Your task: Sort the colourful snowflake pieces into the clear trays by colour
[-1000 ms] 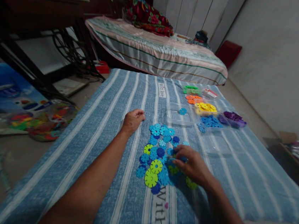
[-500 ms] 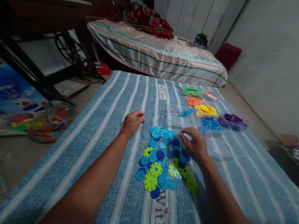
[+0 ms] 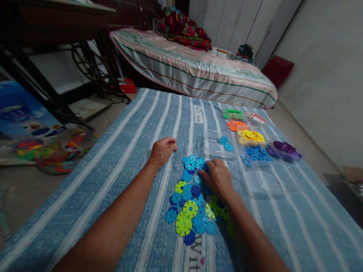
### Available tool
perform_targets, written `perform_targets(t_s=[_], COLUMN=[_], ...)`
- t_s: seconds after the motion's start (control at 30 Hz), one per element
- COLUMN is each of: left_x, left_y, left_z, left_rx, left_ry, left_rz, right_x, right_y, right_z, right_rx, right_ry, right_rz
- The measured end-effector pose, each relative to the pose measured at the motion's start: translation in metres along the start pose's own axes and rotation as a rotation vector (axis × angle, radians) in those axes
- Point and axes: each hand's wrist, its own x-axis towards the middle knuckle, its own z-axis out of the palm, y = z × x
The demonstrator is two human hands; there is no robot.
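A loose pile of notched plastic discs lies on the striped cloth, with light-blue discs (image 3: 190,163), yellow-green discs (image 3: 184,223) and dark-blue discs (image 3: 189,237) mixed and overlapping. My right hand (image 3: 218,177) reaches over the pile's far right side, thumb and fingers apart at the light-blue discs; it hides part of the pile. Left of the pile, my left hand (image 3: 163,152) is curled closed above the cloth; whether something is inside the fingers is hidden. Beyond the pile, a clear plastic box (image 3: 211,145) holds two light-blue discs (image 3: 224,140).
Farther right stand clear boxes with green pieces (image 3: 234,112), orange pieces (image 3: 236,125), yellow pieces (image 3: 252,137), blue pieces (image 3: 257,153) and purple pieces (image 3: 284,149). Another clear box (image 3: 265,181) is nearer. A bed (image 3: 191,70) lies beyond the table's far edge.
My right hand has moved left and down onto the far part of the pile. The light-blue discs in the clear box now lie differently. My left hand has hardly moved.
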Motion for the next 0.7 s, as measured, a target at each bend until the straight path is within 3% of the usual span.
perform_targets(t_s=[0.3,0.53,0.7], left_x=[0.000,0.000,0.000], left_y=[0.000,-0.001,0.000], left_z=[0.000,0.000,0.000], left_rx=[-0.007,-0.007,-0.015], left_ry=[-0.003,-0.005,0.004], left_rz=[0.006,0.007,0.009], right_x=[-0.001,-0.008,-0.013], right_y=[0.000,0.008,0.008], right_z=[0.005,0.007,0.006], right_rx=[0.127,0.206,0.287], right_ry=[0.019,0.119,0.118], right_rz=[0.042,-0.008,-0.066])
